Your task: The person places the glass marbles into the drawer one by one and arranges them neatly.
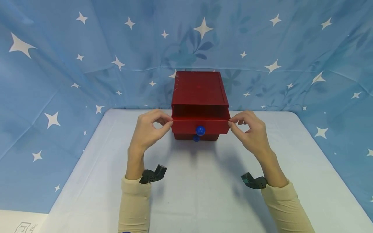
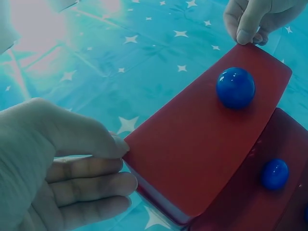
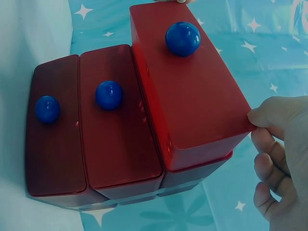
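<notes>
A small red chest of drawers stands at the back of the table. Its top drawer is pulled part way out, and the inside that shows looks dark. A round blue knob sits on that drawer's front. My left hand pinches the front's upper left corner between thumb and index finger, the other fingers loosely bent below. At the upper right corner my right hand pinches the same drawer. Two lower drawers, the middle one and the bottom one, are pushed in, each with a blue knob.
A white cloth covers the table. Behind and at both sides hangs a blue curtain with white stars. Each wrist wears a small black camera, such as the left one. Some printed white material lies at the lower left.
</notes>
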The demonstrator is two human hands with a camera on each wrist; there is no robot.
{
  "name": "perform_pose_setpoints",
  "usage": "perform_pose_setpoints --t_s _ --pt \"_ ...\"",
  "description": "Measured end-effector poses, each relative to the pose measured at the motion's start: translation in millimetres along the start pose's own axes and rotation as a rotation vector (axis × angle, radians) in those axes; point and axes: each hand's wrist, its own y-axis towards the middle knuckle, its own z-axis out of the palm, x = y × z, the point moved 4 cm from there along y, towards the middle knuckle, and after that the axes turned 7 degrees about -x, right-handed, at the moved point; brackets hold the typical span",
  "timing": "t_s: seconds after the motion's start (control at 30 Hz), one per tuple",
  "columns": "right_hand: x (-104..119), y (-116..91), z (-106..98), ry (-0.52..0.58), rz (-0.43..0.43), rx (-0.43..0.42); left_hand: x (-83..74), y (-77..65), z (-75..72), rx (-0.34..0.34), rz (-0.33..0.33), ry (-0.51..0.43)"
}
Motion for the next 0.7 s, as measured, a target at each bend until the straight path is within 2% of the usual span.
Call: perform_pose_setpoints --t_s 0.4,0.7 --pt "2.1 3.6 1.0 0.004 -0.001 -0.017 1.6 -0.4 -1.2 -0.026 -0.068 0.005" --pt "0.0 4.7 3.3 -0.009 0.001 -0.026 5.1 0.0 1.0 -0.072 -0.056 0.018"
